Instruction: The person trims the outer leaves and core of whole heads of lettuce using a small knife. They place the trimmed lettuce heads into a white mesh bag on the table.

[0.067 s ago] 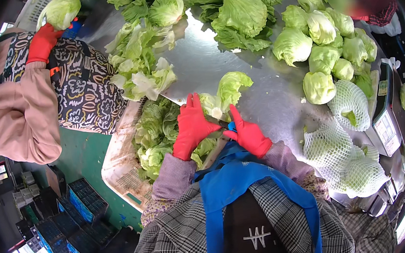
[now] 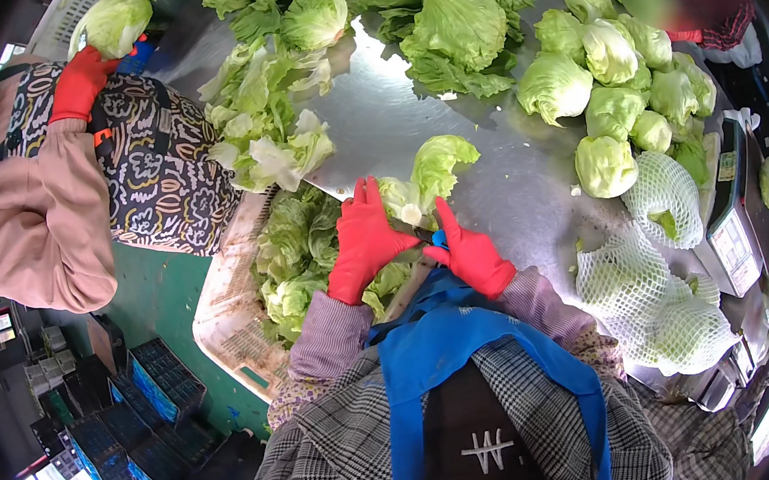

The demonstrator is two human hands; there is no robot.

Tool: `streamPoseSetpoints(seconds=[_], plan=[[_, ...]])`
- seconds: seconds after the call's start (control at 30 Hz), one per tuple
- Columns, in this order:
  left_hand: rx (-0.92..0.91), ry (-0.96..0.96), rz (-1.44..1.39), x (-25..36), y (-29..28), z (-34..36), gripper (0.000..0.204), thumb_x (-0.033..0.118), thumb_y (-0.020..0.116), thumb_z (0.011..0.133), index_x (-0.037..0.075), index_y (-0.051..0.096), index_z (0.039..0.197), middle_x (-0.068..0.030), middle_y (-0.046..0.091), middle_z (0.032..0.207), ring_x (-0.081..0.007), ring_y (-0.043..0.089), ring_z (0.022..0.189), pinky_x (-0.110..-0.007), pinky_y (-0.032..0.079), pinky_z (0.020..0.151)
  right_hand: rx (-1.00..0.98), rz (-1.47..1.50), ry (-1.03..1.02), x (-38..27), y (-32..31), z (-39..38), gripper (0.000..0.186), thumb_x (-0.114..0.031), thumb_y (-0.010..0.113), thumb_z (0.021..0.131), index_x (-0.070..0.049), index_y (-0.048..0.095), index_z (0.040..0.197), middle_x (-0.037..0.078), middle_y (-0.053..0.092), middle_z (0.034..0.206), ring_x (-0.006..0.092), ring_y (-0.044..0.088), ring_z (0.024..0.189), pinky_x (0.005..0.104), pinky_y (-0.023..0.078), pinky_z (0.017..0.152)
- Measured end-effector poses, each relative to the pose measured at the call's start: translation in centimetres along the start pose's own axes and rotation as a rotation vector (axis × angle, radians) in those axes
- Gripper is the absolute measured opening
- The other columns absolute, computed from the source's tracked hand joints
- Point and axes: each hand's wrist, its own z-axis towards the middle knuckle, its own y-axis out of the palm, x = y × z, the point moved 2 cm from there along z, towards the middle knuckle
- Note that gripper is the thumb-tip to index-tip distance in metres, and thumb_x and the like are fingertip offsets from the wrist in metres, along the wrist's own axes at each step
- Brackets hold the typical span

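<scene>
**A:** So what's on the steel table (image 2: 390, 117)?

**B:** A big lettuce pile (image 2: 446, 18) up at 12 o'clock, trimmed heads (image 2: 616, 75) at 2, net-sleeved heads (image 2: 652, 287) at 4. A crate of loose leaves (image 2: 296, 249) sits at 9 from the hands.

**A:** And the person in front?

**B:** Red gloves. Left hand (image 2: 363, 238) is clamped around a lettuce head (image 2: 429, 174) dead centre at the table's near edge. Right hand (image 2: 472, 254), just beside it at 4 o'clock, is closed on a small knife (image 2: 425, 234), with the blade at the lettuce's base.

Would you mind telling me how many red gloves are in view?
3: the left hand and right hand on the lettuce, and a co-worker's glove upper left. Others may be hidden.
</scene>
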Motion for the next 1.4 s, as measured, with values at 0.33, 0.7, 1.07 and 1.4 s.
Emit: streamPoseSetpoints(seconds=[0.33,0.7,1.07,1.4], plan=[[-0.01,-0.022,-0.01,1.0,-0.5,0.2,0.117,0.054,0.08,0.047,-0.009,0.032,0.133,-0.0246,0.042,0.132,-0.0409,0.047,0.111,-0.043,0.042,0.092,0.088,-0.056,0.035,3.9,1.0,0.8,0.083,-0.04,0.065,0.081,-0.003,0.022,0.142,0.008,0.059,0.069,0.0251,0.058,0.056,0.0359,0.046,0.051],[0.029,0.088,-0.058,0.2,-0.1,-0.7,0.113,0.051,0.077,0.05,-0.003,0.029,0.136,-0.0219,0.036,0.138,-0.0424,0.045,0.113,-0.045,0.038,0.096,0.02,0.125,0.187,4.3,-1.6,-1.1,0.075,-0.038,0.065,0.082,-0.009,0.027,0.14,0.016,0.063,0.085,0.0309,0.062,0.072,0.0389,0.049,0.064],[0.129,0.345,-0.297,-2.7,-2.4,0.1,0.108,0.031,0.086,0.047,0.008,0.033,0.138,-0.0204,0.025,0.145,-0.0367,0.033,0.129,-0.042,0.034,0.103,0.149,0.401,0.252,5.7,0.2,10.2,0.079,-0.025,0.072,0.074,-0.007,0.03,0.138,0.015,0.06,0.102,0.0304,0.06,0.089,0.037,0.048,0.079],[0.555,-0.099,-0.558,-5.1,5.9,-4.7,0.107,0.032,0.082,0.064,-0.005,0.016,0.14,-0.0262,0.024,0.141,-0.0308,0.033,0.128,-0.038,0.03,0.104,0.015,0.586,0.23,0.9,2.3,7.2,0.075,-0.03,0.069,0.078,-0.009,0.031,0.139,0.013,0.06,0.102,0.025,0.06,0.091,0.0337,0.047,0.081]])
